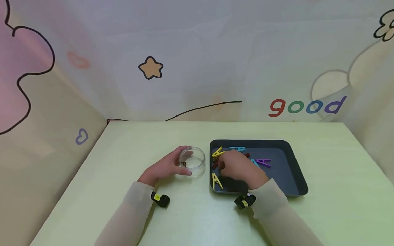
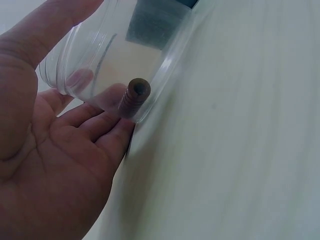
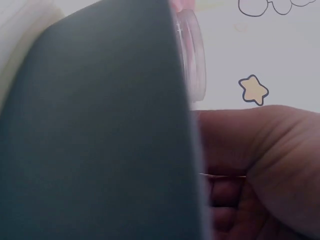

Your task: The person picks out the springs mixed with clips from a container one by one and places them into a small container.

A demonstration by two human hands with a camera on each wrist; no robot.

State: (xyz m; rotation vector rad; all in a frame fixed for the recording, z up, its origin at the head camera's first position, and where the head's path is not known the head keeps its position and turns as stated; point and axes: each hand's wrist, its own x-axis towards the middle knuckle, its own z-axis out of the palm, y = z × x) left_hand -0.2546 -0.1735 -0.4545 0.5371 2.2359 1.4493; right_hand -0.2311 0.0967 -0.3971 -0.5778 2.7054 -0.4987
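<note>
My left hand [image 1: 167, 166] grips a clear round jar [image 1: 197, 168], thumb on the near side and fingers around the far side. Inside the jar lies a brown, ribbed, hollow cylinder [image 2: 134, 98]. My right hand [image 1: 240, 166] reaches down into the dark grey tray [image 1: 290, 171], fingers bent toward its left part; their tips are hidden, and I cannot tell whether they hold anything. Close to those fingers are a yellow clothespin [image 1: 218, 152] and some brown pieces [image 1: 215, 165]. Another yellow clothespin [image 1: 217, 181] lies nearer the tray's front left corner.
Also in the tray are a purple clothespin [image 1: 263, 162] and blue clothespins [image 1: 237, 149]. The tray's raised wall [image 3: 100, 125] fills much of the right wrist view. A pale table [image 1: 117, 205] extends around it, with a printed backdrop [image 1: 197, 61] behind.
</note>
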